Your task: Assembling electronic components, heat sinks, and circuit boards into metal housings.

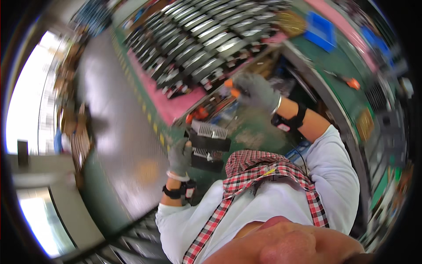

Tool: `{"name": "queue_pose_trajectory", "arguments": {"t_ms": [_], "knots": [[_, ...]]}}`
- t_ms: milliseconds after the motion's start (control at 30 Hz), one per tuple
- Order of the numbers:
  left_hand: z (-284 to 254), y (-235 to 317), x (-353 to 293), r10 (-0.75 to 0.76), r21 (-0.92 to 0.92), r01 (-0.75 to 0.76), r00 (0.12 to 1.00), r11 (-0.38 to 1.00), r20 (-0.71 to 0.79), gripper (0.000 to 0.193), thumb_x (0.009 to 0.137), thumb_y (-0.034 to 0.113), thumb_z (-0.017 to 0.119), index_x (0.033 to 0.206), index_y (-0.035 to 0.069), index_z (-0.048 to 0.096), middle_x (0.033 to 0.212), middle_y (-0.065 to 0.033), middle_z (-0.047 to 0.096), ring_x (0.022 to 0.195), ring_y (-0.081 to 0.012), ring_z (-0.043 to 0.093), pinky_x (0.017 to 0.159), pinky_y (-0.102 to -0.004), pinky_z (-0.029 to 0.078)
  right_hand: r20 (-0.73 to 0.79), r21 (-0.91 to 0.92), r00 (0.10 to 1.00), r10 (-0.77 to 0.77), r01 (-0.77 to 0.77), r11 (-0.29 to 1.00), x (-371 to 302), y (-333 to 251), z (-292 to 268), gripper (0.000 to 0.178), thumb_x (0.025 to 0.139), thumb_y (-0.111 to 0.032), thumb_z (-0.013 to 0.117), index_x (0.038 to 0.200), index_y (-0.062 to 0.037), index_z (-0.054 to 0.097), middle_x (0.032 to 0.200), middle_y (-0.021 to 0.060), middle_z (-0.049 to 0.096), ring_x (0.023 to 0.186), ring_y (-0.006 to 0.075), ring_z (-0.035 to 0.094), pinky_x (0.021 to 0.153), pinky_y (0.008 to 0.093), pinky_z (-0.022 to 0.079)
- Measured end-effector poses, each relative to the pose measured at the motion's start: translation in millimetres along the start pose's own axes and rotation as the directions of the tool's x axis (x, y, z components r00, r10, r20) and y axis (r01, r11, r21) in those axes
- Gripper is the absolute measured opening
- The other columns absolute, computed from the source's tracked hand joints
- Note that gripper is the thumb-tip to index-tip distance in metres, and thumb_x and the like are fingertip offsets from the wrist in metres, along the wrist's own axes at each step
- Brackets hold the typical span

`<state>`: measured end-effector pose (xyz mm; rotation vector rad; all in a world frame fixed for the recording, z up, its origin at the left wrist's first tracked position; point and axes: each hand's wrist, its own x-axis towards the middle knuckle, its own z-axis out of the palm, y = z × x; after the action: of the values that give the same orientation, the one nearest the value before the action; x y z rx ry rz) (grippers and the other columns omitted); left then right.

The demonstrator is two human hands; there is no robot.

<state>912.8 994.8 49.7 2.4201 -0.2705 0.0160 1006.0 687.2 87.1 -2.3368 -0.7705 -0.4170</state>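
My left hand (179, 157), in a grey glove, is closed on the left end of a dark part with pale silver ribbed fins (210, 130). The thumb lies over its edge, while the other fingers are mostly hidden. This part is held low in front of my checked apron. My right hand (257, 91), also gloved in grey, is raised beside the near edge of the pink-topped table. Bright orange shows at its fingertips; motion blur hides whether that is a held thing or finger covers. An orange object (198, 114) lies between my hands, under the table's edge.
Rows of dark and silver parts (206, 39) cover the pink-topped table (169, 104) ahead. At right, a green bench (327, 75) carries a blue bin (320, 31) and an orange-handled tool (351, 83). A grey walkway (110, 88) with a yellow dashed line runs along the left.
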Motion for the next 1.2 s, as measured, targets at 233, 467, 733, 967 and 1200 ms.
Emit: {"name": "queue_pose_trajectory", "arguments": {"t_ms": [233, 467, 733, 967, 1200], "knots": [[90, 114, 3, 0.478, -0.038, -0.488, 0.832, 0.872, 0.282, 0.031, 0.082, 0.028, 0.049, 0.087, -0.001, 0.057, 0.071, -0.0185, 0.056, 0.065, -0.0318, 0.056, 0.058, -0.0367, 0.042, -0.043, 0.029, 0.596, 0.802, -0.801, 0.598, -284, -59, -117, 0.024, 0.072, -0.020, 0.055, 0.094, -0.0098, 0.057, 0.087, 0.0099, 0.059, 0.080, 0.0267, 0.057, 0.070, 0.0342, 0.045], [203, 249, -101, 0.689, -0.325, -0.631, 0.497, 0.704, 0.528, 0.024, 0.082, 0.022, 0.046, 0.077, 0.000, 0.055, 0.061, -0.0116, 0.054, 0.055, -0.0211, 0.050, 0.051, -0.0349, 0.037, -0.376, 0.268, 0.100, 0.921, -0.940, 0.212, -562, -224, -119, 0.029, 0.072, -0.022, 0.054, 0.097, -0.0073, 0.056, 0.086, 0.0097, 0.060, 0.080, 0.0243, 0.058, 0.071, 0.0319, 0.045], [351, 408, -276, 0.911, -0.631, -0.700, 0.069, 0.334, 0.406, 0.028, 0.082, 0.026, 0.049, 0.087, 0.000, 0.057, 0.076, -0.0169, 0.058, 0.070, -0.0303, 0.054, 0.064, -0.0368, 0.041, -0.582, 0.606, -0.475, 0.659, -0.795, -0.038, -768, -412, -79, 0.030, 0.073, -0.021, 0.053, 0.099, -0.0056, 0.056, 0.087, 0.0133, 0.060, 0.079, 0.0259, 0.058, 0.070, 0.0333, 0.045], [425, 536, -410, 0.937, -0.851, -0.524, -0.303, -0.009, 0.176, 0.029, 0.084, 0.027, 0.047, 0.089, 0.000, 0.056, 0.074, -0.0134, 0.057, 0.067, -0.0236, 0.053, 0.063, -0.0321, 0.041, -0.513, 0.817, -0.783, 0.352, -0.571, -0.082, -820, -499, -43, 0.027, 0.074, -0.017, 0.055, 0.097, -0.0020, 0.057, 0.088, 0.0121, 0.061, 0.078, 0.0225, 0.059, 0.071, 0.0300, 0.045], [497, 639, -514, 0.850, -0.923, -0.378, -0.460, 0.075, 0.258, 0.028, 0.082, 0.024, 0.043, 0.078, -0.001, 0.054, 0.061, -0.0152, 0.051, 0.056, -0.0258, 0.049, 0.054, -0.0333, 0.038, -0.344, 0.886, -0.881, 0.325, -0.419, -0.198, -878, -522, -61, 0.026, 0.075, -0.012, 0.055, 0.099, -0.0020, 0.056, 0.079, 0.0085, 0.059, 0.067, 0.0137, 0.055, 0.062, 0.0258, 0.044]]}}
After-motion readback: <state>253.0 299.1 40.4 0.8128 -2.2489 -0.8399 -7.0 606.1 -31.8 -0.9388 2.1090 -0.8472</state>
